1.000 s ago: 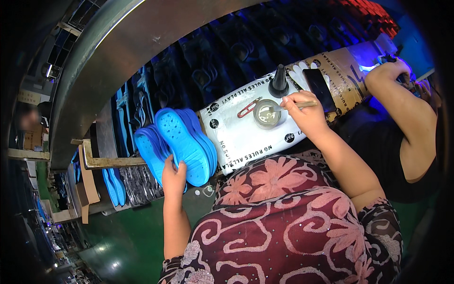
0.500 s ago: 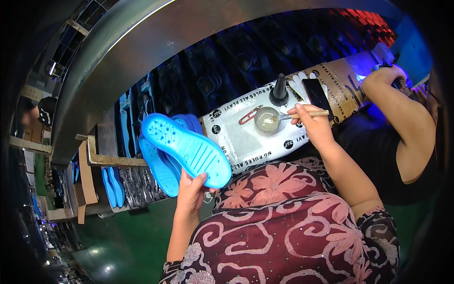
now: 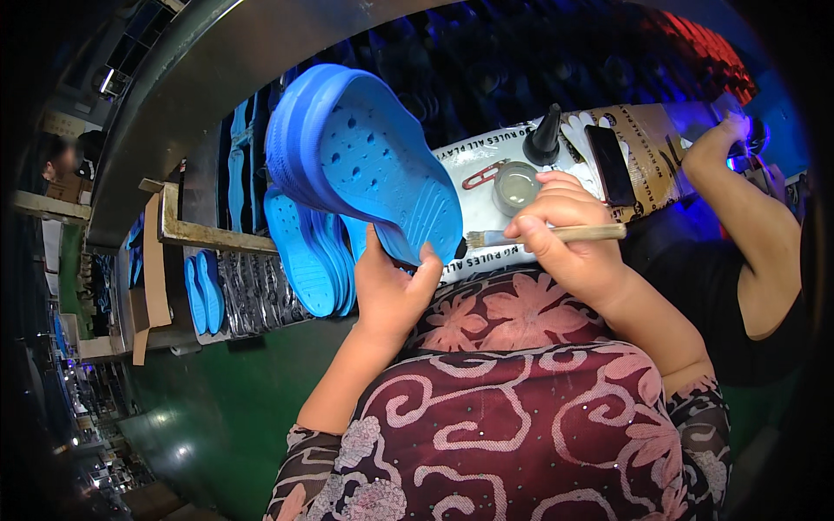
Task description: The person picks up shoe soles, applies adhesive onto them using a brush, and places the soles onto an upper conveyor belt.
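Blue sole (image 3: 391,165), held up by L edge of white-wrapped table (image 3: 474,207), prob. light, bendy foam; best taken by heel sides, where L hand (image 3: 391,282) grips it. R hand (image 3: 569,230) pinches brush (image 3: 599,233), bristles nr heel, contact unclear. Cup (image 3: 516,187) btw table's far & near edges. Green floor (image 3: 200,391) L, co-worker's arm (image 3: 751,234) R.

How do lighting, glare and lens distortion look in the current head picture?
Head view: the metal beam curves strongly and the picture's corners fall to black; head view: glare spots on the green floor, blue light by the co-worker's hand; head view: the blue sole in the left hand and the brush in the right hand are well lit and readable.
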The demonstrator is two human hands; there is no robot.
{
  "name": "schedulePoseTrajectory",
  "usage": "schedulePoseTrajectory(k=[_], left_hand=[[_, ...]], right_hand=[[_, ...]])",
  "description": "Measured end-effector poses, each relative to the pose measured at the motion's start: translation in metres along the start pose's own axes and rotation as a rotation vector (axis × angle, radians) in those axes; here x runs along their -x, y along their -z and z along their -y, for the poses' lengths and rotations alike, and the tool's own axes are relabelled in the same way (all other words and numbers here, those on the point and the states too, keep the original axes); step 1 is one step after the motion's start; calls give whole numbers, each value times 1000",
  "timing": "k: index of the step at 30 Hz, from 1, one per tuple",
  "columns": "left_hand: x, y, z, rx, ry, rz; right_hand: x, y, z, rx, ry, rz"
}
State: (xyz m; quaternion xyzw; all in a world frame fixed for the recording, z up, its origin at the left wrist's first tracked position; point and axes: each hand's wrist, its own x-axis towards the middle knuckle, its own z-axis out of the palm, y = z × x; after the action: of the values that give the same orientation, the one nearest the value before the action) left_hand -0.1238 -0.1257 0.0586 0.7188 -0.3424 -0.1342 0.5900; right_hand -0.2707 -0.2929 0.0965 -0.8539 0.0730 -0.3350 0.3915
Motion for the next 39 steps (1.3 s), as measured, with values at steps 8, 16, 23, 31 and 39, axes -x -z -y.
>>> schedulePoseTrajectory(k=[8,16,23,31,39], left_hand=[[4,1,1,21,-12,-2],[5,3,2,-75,-40,-25],[5,1,3,-63,-19,-36],[8,0,9,-70,-57,-92],[13,-2,20,-116,-220,-149]], right_hand=[[1,-21,-3,59,16,27],[0,-19,-4,168,-2,6],[0,-23,-4,120,50,28],[2,-19,-5,167,42,7],[7,-18,0,123,43,58]])
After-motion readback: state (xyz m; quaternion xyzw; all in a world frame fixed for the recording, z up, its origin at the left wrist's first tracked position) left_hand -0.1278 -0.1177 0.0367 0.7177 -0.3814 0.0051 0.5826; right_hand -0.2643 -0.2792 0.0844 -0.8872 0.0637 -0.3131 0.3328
